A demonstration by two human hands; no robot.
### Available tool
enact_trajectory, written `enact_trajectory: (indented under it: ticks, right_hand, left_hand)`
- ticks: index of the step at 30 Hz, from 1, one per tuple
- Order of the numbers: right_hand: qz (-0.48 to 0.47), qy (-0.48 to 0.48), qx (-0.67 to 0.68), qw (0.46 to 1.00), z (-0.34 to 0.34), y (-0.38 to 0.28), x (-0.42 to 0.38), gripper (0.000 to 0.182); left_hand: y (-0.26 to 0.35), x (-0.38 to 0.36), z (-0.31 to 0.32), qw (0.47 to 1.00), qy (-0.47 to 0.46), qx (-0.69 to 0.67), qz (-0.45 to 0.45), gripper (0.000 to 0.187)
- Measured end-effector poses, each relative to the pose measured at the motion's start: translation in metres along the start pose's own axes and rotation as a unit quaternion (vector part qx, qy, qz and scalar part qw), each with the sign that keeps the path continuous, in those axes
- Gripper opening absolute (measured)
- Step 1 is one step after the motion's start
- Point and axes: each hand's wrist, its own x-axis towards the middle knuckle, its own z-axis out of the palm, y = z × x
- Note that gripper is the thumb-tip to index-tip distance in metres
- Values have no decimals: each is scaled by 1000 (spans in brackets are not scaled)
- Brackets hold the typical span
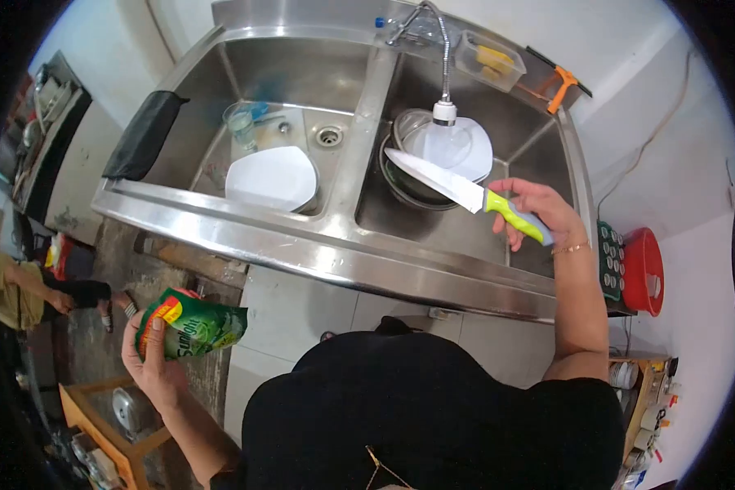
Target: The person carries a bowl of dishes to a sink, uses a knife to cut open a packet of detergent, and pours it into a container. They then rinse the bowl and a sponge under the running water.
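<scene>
My left hand grips a green Sunlight dish soap pouch by one end, off to the left of the sink's front edge. In my right hand is a kitchen knife, held by its yellow-green and grey handle. Its pale blade points left, above the right basin. Below the blade, a metal bowl and a white plate sit in that basin, partly hidden by the knife. A faucet with a flexible neck hangs over them.
The left basin holds a white square plate and a glass. A black cloth drapes over the sink's left rim. Behind the right basin are a clear plastic container and an orange squeegee. Another person is at far left.
</scene>
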Motion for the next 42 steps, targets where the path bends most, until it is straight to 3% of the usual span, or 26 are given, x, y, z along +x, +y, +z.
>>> enact_trajectory:
  ticks: [2,4,6,7,10,12,14,16,19,22,24,26,28,33,36,38,40,42]
  right_hand:
    - [-22,27,43,998,10,6,-12,42]
    - [-71,-11,111,991,8,15,-15,36]
    - [-85,-2,143,986,10,14,-16,29]
    - [-79,17,90,993,8,12,-15,26]
    - [-87,76,-29,993,21,10,-10,17]
    - [-185,149,-85,968,25,6,-2,11]
    - [-197,155,-105,962,28,0,5,10]
    - [-212,174,-138,951,32,-4,12,10]
    - [-193,153,-162,956,23,-3,39,7]
    - [-223,133,-137,956,34,-13,52,9]
    - [-282,162,-125,937,39,-24,60,15]
    - [-262,154,-122,945,41,-36,72,22]
    - [-169,131,-68,974,47,-43,85,26]
    - [-154,63,-28,986,84,-49,106,24]
    - [-176,18,-49,983,97,-49,115,17]
    - [-148,49,51,986,110,-50,117,12]
    - [-153,51,61,985,113,-47,121,10]
    - [-138,66,110,982,120,-48,125,11]
  left_hand:
    - [13,9,22,999,-37,-20,14,13]
    - [21,18,42,998,-31,-49,12,15]
    - [25,28,62,998,-21,-40,45,25]
    - [22,34,76,996,-13,-29,88,26]
    - [32,49,129,993,-93,-66,-1,22]
    - [22,56,164,993,-113,-33,-9,23]
    - [20,61,194,978,-208,25,9,20]
    - [16,62,221,975,-214,-15,-65,16]
    - [3,67,247,964,-233,-76,-105,15]
    - [-9,73,255,949,-250,-119,-150,17]
    - [-11,80,257,916,-298,-144,-227,18]
    - [-16,91,256,904,-307,-169,-246,19]
    - [-19,104,256,860,-395,-178,-269,21]
    - [-24,117,254,815,-469,-190,-284,20]
    - [-27,120,248,816,-471,-187,-277,21]
    - [-29,119,239,824,-471,-184,-255,20]
    - [-49,124,228,874,-410,-143,-218,17]
    - [-59,125,221,876,-374,-179,-246,16]
